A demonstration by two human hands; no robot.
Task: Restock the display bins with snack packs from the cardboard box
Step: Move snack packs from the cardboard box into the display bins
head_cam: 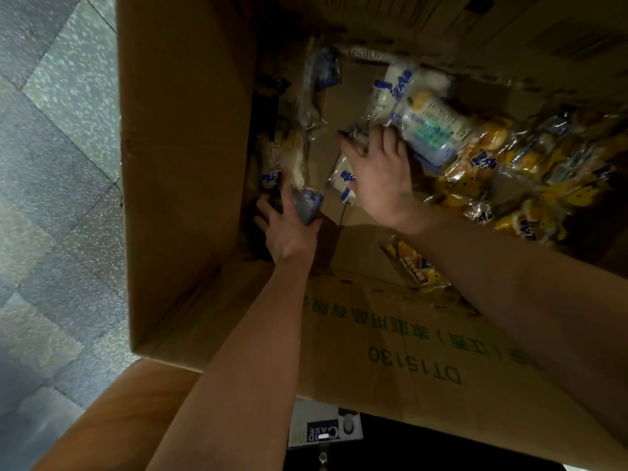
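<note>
I look down into a big cardboard box (pixel 190 164) with green print on its near flap. Several snack packs lie in it: white-and-blue ones (pixel 396 88) near the middle and yellow ones (pixel 475 171) piled at the right. My left hand (pixel 289 232) is deep in the box at the left wall and grips the blue end of a pale snack pack (pixel 282 158). My right hand (pixel 379 178) reaches over the middle. Its thumb and forefinger pinch the crumpled end of a clear-wrapped pack (pixel 358 136), and a white-and-blue pack (pixel 343 176) lies under its palm. No display bin is in view.
A single yellow pack (pixel 418 266) lies by the near wall of the box. Speckled grey floor tiles (pixel 57 164) run along the left. A wooden surface (pixel 112 423) sits below the box corner, and a card holder (pixel 323 426) hangs at the bottom.
</note>
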